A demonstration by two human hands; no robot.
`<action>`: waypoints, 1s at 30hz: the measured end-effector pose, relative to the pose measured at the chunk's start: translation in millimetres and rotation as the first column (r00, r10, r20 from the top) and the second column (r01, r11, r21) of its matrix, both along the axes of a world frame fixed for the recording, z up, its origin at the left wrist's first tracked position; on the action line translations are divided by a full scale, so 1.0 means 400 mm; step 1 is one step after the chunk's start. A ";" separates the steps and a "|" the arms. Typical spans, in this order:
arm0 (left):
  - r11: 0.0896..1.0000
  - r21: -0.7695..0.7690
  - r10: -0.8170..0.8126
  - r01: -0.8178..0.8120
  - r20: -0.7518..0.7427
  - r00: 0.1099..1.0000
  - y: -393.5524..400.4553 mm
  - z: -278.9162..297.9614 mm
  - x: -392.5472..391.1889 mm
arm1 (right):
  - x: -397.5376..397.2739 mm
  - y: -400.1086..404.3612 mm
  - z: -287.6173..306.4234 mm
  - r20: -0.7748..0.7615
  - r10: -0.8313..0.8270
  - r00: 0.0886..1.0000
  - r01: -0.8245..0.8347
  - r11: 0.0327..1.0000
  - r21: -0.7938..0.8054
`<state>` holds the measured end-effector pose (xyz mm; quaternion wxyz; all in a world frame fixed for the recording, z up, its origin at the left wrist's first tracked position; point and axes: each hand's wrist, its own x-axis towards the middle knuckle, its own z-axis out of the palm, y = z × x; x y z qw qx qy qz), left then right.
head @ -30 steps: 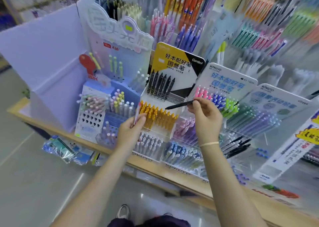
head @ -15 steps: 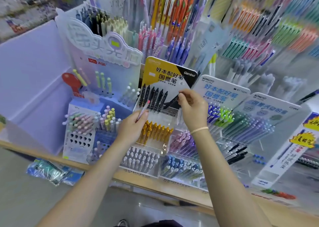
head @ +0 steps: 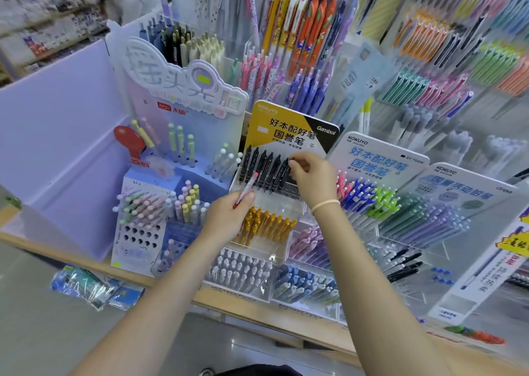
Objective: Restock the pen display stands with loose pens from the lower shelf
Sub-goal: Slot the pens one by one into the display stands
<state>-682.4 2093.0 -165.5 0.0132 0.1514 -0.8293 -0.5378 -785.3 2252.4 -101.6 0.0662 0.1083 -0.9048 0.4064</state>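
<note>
My right hand pinches the top of a black pen at the right end of the black pen row in the yellow Kokuyo display stand. That pen stands nearly upright in the stand's top tier beside several other black pens. My left hand holds a pink and red pen tilted up toward the same row. Below it sits a tier of yellow pens.
A pale blue stand with pink, blue and green pens stands to the right, a lilac stand with pastel pens to the left. Clear trays of pens line the wooden shelf edge. Wrapped packets lie lower left. Hanging pens fill the back wall.
My right hand carried the black pen up from in front of the stand and set it into the right end of the black row. My left hand rose slightly with the pink pen.
</note>
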 end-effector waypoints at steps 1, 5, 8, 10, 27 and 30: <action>1.000 0.000 -0.001 0.001 0.000 1.000 0.000 0.003 0.000 | -0.003 -0.002 0.001 0.012 -0.010 1.000 0.010 1.000 0.007; 1.000 0.009 -0.007 0.007 -0.009 1.000 -0.001 0.010 0.004 | -0.008 0.003 -0.013 0.017 -0.032 0.999 0.031 0.998 0.056; 1.000 -0.003 -0.008 0.008 -0.017 1.000 -0.003 0.013 0.002 | -0.020 0.001 -0.009 0.066 -0.027 0.997 0.023 0.998 0.056; 1.000 -0.006 -0.019 0.019 -0.006 1.000 -0.003 0.015 0.003 | -0.014 -0.001 0.000 0.053 -0.034 0.998 0.029 0.995 0.095; 0.569 0.822 0.101 -0.016 -0.050 0.994 0.077 0.048 0.055 | 0.263 0.154 -0.003 0.497 0.228 0.837 0.203 0.715 -0.669; 0.390 0.921 0.074 -0.015 -0.015 0.997 0.130 0.059 0.054 | 0.312 0.184 -0.030 0.498 0.238 0.834 0.144 0.777 -0.613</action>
